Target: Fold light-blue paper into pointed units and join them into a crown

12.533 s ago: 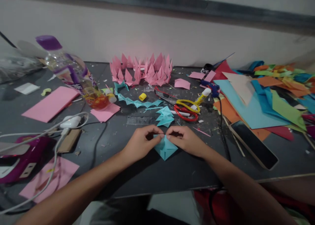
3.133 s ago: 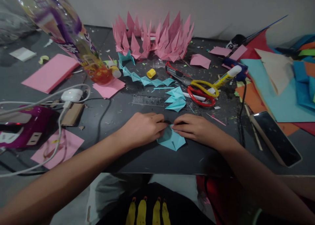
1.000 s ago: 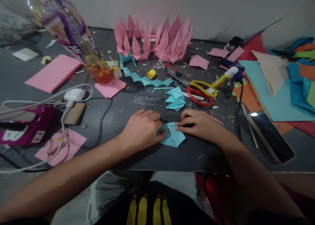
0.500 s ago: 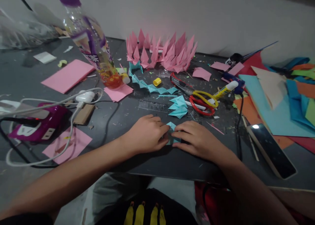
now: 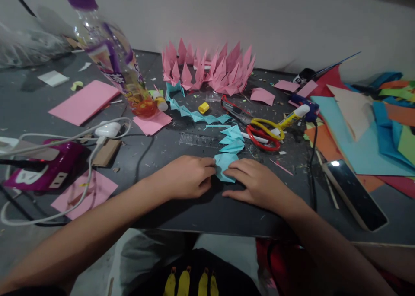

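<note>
The blue paper [image 5: 225,162], a wider kite a second ago, now lies folded smaller on the bench [image 5: 233,214]. Left hand [image 5: 189,179] pinches its edge; right hand [image 5: 256,186] presses it flat, fingers unclenched. The crease looks set.

Craft desk: coloured paper [image 5: 356,144], scissors [image 5: 264,134], scraps.

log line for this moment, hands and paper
left hand: pinches edge of blue folded paper | right hand: presses it on table | nearby: folded blue pieces, scissors
</note>
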The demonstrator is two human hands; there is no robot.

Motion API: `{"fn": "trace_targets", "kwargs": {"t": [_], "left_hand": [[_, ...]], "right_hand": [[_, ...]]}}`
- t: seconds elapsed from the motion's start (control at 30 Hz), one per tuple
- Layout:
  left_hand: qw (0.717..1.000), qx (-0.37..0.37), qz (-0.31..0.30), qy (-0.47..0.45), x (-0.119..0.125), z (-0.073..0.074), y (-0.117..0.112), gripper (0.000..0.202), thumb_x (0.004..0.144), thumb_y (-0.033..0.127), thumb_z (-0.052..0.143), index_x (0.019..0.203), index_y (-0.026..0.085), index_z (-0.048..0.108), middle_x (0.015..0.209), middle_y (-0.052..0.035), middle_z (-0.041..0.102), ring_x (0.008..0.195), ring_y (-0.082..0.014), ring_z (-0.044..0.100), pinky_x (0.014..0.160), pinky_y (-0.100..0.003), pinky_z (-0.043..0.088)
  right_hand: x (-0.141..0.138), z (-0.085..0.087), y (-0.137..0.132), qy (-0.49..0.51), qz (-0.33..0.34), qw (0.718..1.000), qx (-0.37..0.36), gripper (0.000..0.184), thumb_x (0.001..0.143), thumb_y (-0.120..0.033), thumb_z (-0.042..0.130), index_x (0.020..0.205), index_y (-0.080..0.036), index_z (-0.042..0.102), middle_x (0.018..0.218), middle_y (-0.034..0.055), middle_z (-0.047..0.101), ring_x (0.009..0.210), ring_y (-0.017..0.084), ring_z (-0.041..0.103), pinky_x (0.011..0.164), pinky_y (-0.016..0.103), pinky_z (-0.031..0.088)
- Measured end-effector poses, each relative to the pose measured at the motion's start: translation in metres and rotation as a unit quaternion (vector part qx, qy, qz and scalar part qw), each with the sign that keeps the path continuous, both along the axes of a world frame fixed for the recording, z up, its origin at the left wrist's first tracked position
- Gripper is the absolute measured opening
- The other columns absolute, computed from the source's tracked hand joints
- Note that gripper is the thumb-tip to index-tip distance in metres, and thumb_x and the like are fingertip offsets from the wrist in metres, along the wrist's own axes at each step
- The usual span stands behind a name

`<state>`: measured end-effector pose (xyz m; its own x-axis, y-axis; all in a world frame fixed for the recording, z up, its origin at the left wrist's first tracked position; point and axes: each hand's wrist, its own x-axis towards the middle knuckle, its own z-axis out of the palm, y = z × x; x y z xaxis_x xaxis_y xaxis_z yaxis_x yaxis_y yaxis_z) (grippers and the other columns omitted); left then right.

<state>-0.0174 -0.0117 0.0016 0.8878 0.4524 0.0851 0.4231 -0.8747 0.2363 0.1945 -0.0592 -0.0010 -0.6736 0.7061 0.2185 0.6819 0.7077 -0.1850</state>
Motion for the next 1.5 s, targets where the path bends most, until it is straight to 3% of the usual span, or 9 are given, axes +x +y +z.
{"fn": "trace_targets", "kwargs": {"t": [0.13, 0.3, 0.6, 0.8, 0.93, 1.1, 1.5], "left_hand": [[1.000, 0.021, -0.011, 0.017, 0.001, 0.000, -0.002, 0.018, 0.080, 0.018, 0.050, 0.087, 0.015, 0.066, 0.089, -0.0079, 0.065, 0.075, -0.0162, 0.062, 0.070, -0.028, 0.051], [0.999, 0.048, -0.012, 0.019, 0.004, 0.001, -0.007, 0.018, 0.081, 0.021, 0.051, 0.089, 0.014, 0.066, 0.088, -0.0080, 0.065, 0.075, -0.0174, 0.061, 0.073, -0.032, 0.050], [0.997, 0.078, -0.010, 0.015, 0.010, 0.000, -0.024, 0.014, 0.082, 0.017, 0.051, 0.084, 0.011, 0.064, 0.078, -0.0061, 0.062, 0.068, -0.0179, 0.058, 0.062, -0.030, 0.048], [0.996, 0.081, -0.021, 0.017, 0.009, 0.001, -0.024, 0.016, 0.084, 0.021, 0.051, 0.086, 0.013, 0.064, 0.080, -0.0052, 0.061, 0.071, -0.0177, 0.058, 0.061, -0.030, 0.047], [0.996, 0.083, -0.020, 0.018, 0.009, 0.002, -0.025, 0.015, 0.085, 0.022, 0.052, 0.087, 0.013, 0.064, 0.082, -0.0051, 0.061, 0.073, -0.0178, 0.058, 0.061, -0.030, 0.046], [0.996, 0.089, -0.017, 0.013, 0.010, 0.001, -0.025, 0.015, 0.084, 0.023, 0.053, 0.087, 0.012, 0.063, 0.080, -0.0050, 0.061, 0.072, -0.0178, 0.057, 0.060, -0.029, 0.044], [0.996, 0.080, -0.015, 0.024, 0.008, 0.000, -0.025, 0.020, 0.086, 0.025, 0.049, 0.087, 0.011, 0.064, 0.082, -0.0069, 0.064, 0.070, -0.0172, 0.058, 0.060, -0.029, 0.045]], "right_hand": [[0.001, -0.004, 0.000, -0.022, 0.032, 0.999, 0.034, 0.019, 0.088, -0.016, 0.047, 0.093, -0.015, 0.065, 0.086, 0.0085, 0.066, 0.077, 0.019, 0.060, 0.066, 0.031, 0.047], [0.019, -0.002, 0.007, -0.044, -0.003, 0.999, 0.029, 0.024, 0.086, -0.009, 0.043, 0.092, -0.017, 0.065, 0.094, 0.0091, 0.067, 0.083, 0.018, 0.062, 0.068, 0.030, 0.049], [0.022, 0.001, 0.009, -0.008, 0.021, 0.999, -0.049, 0.019, 0.088, -0.021, 0.049, 0.091, -0.017, 0.067, 0.099, 0.0091, 0.067, 0.090, 0.019, 0.062, 0.077, 0.032, 0.051], [0.018, -0.001, 0.011, 0.077, -0.029, 0.987, -0.139, 0.018, 0.087, -0.020, 0.050, 0.085, -0.017, 0.067, 0.095, 0.0076, 0.065, 0.090, 0.017, 0.060, 0.081, 0.032, 0.048], [0.013, -0.005, 0.012, 0.134, -0.083, 0.970, -0.184, 0.015, 0.085, -0.021, 0.053, 0.079, -0.017, 0.066, 0.087, 0.0056, 0.062, 0.080, 0.015, 0.060, 0.073, 0.028, 0.047], [0.009, -0.009, 0.012, 0.169, -0.132, 0.958, -0.188, 0.012, 0.081, -0.021, 0.056, 0.072, -0.017, 0.062, 0.077, 0.0028, 0.059, 0.070, 0.013, 0.057, 0.065, 0.025, 0.044], [0.004, -0.009, 0.012, 0.177, -0.168, 0.950, -0.193, 0.011, 0.077, -0.020, 0.059, 0.066, -0.018, 0.058, 0.071, 0.0006, 0.058, 0.064, 0.011, 0.053, 0.060, 0.024, 0.041]]}}
